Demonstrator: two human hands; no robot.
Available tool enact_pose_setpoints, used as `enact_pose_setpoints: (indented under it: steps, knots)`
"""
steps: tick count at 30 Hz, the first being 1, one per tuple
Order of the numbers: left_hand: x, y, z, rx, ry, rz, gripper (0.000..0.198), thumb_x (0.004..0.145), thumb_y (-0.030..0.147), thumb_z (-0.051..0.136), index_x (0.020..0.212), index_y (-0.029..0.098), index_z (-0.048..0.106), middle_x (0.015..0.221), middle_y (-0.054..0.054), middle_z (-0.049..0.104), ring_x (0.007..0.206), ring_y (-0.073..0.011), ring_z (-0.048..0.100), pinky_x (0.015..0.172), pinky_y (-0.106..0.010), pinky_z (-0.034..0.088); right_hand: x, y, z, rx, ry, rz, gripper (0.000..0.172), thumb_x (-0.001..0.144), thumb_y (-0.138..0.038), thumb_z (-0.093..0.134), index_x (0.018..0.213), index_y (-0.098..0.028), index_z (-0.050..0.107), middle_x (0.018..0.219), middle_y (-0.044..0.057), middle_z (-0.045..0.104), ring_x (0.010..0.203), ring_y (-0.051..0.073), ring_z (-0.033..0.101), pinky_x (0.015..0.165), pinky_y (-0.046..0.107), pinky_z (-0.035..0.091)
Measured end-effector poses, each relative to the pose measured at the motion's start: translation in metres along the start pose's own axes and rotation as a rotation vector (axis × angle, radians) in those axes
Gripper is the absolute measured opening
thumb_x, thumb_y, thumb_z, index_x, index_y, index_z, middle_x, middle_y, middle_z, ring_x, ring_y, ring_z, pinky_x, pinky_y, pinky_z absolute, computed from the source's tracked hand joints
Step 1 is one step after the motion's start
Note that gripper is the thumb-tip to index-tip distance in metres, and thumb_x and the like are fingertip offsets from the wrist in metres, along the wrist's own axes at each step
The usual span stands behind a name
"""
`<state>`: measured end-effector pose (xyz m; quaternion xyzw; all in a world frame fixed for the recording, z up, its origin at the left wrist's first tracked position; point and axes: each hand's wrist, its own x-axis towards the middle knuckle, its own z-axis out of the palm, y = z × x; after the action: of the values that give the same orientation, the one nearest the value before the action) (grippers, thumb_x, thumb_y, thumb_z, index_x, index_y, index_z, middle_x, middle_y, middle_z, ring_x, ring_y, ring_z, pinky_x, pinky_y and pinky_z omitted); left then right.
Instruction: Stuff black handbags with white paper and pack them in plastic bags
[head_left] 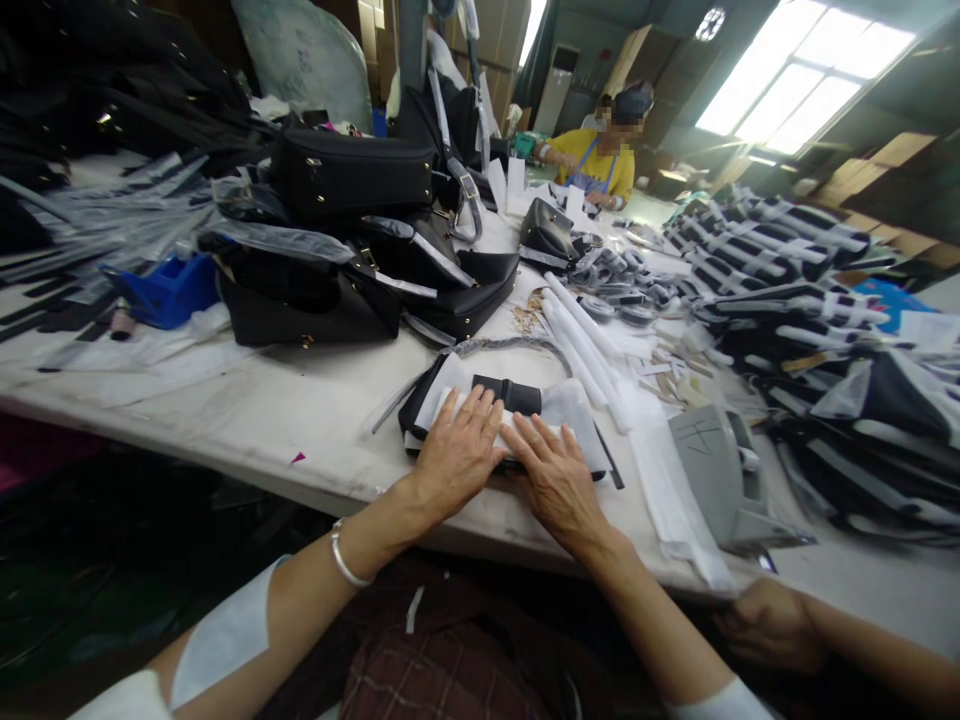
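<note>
My left hand (459,450) lies flat, fingers stretched out, on white wrapping paper (442,395) laid over a black bag part (508,392) near the table's front edge. My right hand (555,478) rests flat beside it on the same paper, its fingers spread and touching the left hand's fingertips. A silver bangle (346,565) sits on my left wrist. Neither hand grips anything.
Black handbags (352,250) are piled at the back left beside a blue bin (169,288). White paper rolls (581,335) and a grey device (720,475) lie to the right. Wrapped black bags (825,330) fill the far right. A person in yellow (596,160) works beyond. Another person's hand (769,625) is at lower right.
</note>
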<state>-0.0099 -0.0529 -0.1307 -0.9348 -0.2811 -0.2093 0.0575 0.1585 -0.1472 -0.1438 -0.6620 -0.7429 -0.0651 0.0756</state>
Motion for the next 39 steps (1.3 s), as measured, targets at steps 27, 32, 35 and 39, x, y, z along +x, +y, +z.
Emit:
enact_pose_setpoints:
  steps: [27, 32, 35, 39]
  knots:
    - [-0.031, 0.009, 0.038, -0.008, 0.127, 0.243, 0.045, 0.1, 0.014, 0.032, 0.141, 0.01, 0.05, 0.144, -0.013, 0.056, 0.136, -0.0223, 0.049, 0.116, -0.043, 0.035, -0.012, 0.014, -0.001, 0.063, 0.082, -0.035, 0.053, 0.089, -0.011, 0.052, 0.142, -0.016, 0.05, 0.147, 0.011, 0.053, 0.138, 0.027, 0.045, 0.119, 0.053, 0.025]
    - [-0.027, 0.015, 0.028, 0.024, 0.023, 0.262, 0.044, 0.099, 0.017, 0.04, 0.142, 0.015, 0.049, 0.144, -0.013, 0.055, 0.133, -0.0274, 0.051, 0.112, -0.05, 0.037, -0.02, 0.02, 0.009, 0.071, 0.136, 0.007, 0.052, 0.09, -0.01, 0.049, 0.141, -0.019, 0.052, 0.144, 0.01, 0.057, 0.136, 0.025, 0.048, 0.117, 0.05, 0.03]
    - [-0.026, 0.02, 0.022, 0.064, -0.003, 0.259, 0.044, 0.099, 0.017, 0.04, 0.141, 0.013, 0.05, 0.144, -0.014, 0.055, 0.132, -0.0287, 0.053, 0.111, -0.051, 0.038, -0.021, 0.02, 0.0, 0.152, 0.125, -0.016, 0.054, 0.089, -0.011, 0.051, 0.142, -0.019, 0.051, 0.144, 0.01, 0.056, 0.138, 0.025, 0.046, 0.118, 0.05, 0.031]
    - [-0.028, 0.022, 0.021, 0.06, 0.04, 0.283, 0.041, 0.1, 0.017, 0.038, 0.137, 0.011, 0.054, 0.142, -0.014, 0.057, 0.133, -0.0259, 0.052, 0.113, -0.047, 0.036, -0.041, 0.018, -0.023, 0.395, 0.39, 0.12, 0.043, 0.093, -0.024, 0.056, 0.136, -0.022, 0.055, 0.141, 0.011, 0.058, 0.136, 0.025, 0.048, 0.119, 0.052, 0.03]
